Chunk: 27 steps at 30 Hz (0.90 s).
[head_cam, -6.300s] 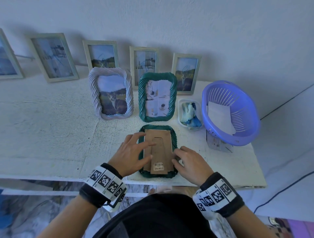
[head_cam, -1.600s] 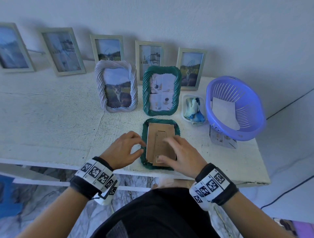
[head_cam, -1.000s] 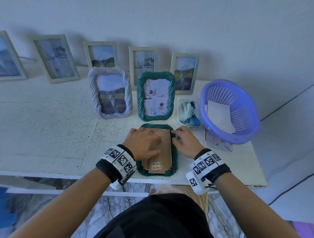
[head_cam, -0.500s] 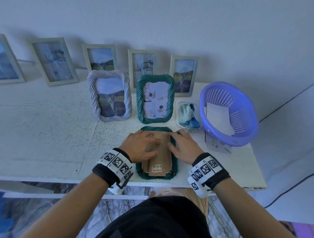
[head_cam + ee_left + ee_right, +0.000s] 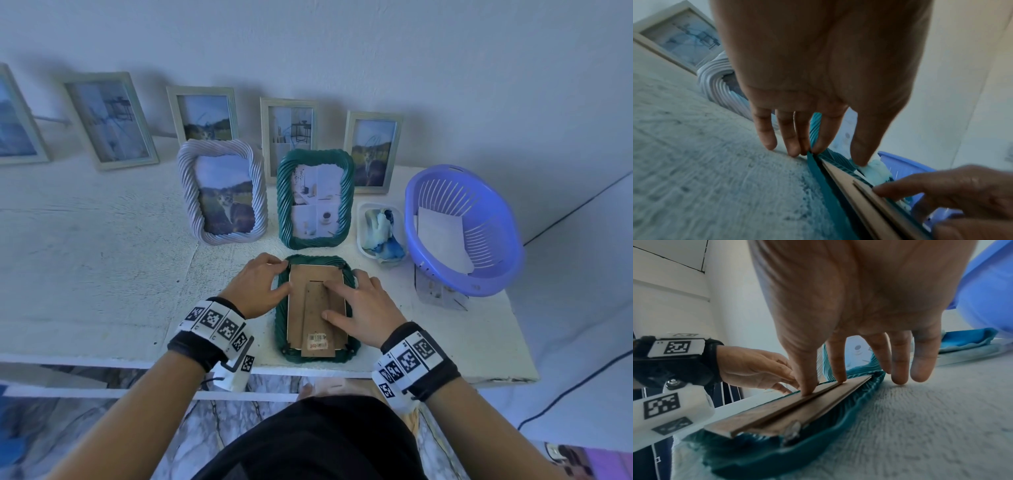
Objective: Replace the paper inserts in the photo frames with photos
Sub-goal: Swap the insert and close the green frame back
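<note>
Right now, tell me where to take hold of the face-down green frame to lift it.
Grip the green frame by its two long ropy sides, one hand from each side. It lies flat on the table with the cardboard back up, and the raised border probably gives fingers purchase. The left hand is already at its left edge.

Left grip (image 5: 818,78) reaches down with fingers mostly straight, fingertips (image 5: 768,144) landing on the white table (image 5: 705,178) right at the far corner of the teal frame (image 5: 830,194) lying flat. The brown backing board (image 5: 865,199) sits in that frame, and the right grip (image 5: 953,193) has a finger pressing on it. Behind: a white twisted frame (image 5: 719,81), a pale framed picture (image 5: 682,35), and a purple basket (image 5: 906,165).
</note>
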Each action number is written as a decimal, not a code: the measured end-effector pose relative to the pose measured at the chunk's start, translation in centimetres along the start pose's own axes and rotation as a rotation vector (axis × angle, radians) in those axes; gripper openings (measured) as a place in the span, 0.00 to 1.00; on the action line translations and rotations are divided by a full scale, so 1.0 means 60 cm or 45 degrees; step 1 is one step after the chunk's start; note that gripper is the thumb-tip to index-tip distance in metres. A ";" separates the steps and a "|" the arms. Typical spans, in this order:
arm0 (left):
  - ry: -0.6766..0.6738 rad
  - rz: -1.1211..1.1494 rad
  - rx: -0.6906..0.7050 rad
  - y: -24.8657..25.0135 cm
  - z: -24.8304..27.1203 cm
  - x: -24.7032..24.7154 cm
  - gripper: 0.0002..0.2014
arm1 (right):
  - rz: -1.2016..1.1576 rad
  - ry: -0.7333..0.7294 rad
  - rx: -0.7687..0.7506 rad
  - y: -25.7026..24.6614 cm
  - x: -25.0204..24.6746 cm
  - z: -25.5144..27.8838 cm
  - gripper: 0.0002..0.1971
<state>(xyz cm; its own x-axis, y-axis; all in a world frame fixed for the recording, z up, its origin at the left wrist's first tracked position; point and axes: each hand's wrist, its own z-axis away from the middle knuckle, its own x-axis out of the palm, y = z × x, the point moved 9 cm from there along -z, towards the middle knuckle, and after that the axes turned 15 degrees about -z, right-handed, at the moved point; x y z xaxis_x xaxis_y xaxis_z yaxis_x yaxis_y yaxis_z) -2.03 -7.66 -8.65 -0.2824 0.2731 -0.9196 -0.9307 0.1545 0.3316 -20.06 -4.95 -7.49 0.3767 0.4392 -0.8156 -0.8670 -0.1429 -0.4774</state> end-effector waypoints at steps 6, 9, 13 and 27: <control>-0.183 0.386 -0.056 -0.014 -0.003 0.008 0.24 | -0.015 0.005 -0.006 0.000 0.000 -0.003 0.31; -0.133 0.587 -0.104 -0.019 -0.003 0.010 0.17 | -0.023 0.004 -0.005 0.001 0.000 -0.003 0.31; -0.061 0.703 -0.105 -0.029 -0.002 0.009 0.15 | -0.029 0.004 -0.011 0.001 -0.002 -0.002 0.30; 0.005 0.203 -0.084 -0.016 0.011 0.005 0.24 | -0.046 0.012 -0.010 0.001 -0.002 0.001 0.30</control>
<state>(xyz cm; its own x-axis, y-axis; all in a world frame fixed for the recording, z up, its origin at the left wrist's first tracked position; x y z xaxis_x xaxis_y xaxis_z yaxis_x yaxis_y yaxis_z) -1.08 -7.10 -9.10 -0.4281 0.2854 -0.8575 -0.8874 0.0467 0.4586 -20.18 -4.98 -7.42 0.4112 0.4356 -0.8007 -0.8500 -0.1342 -0.5094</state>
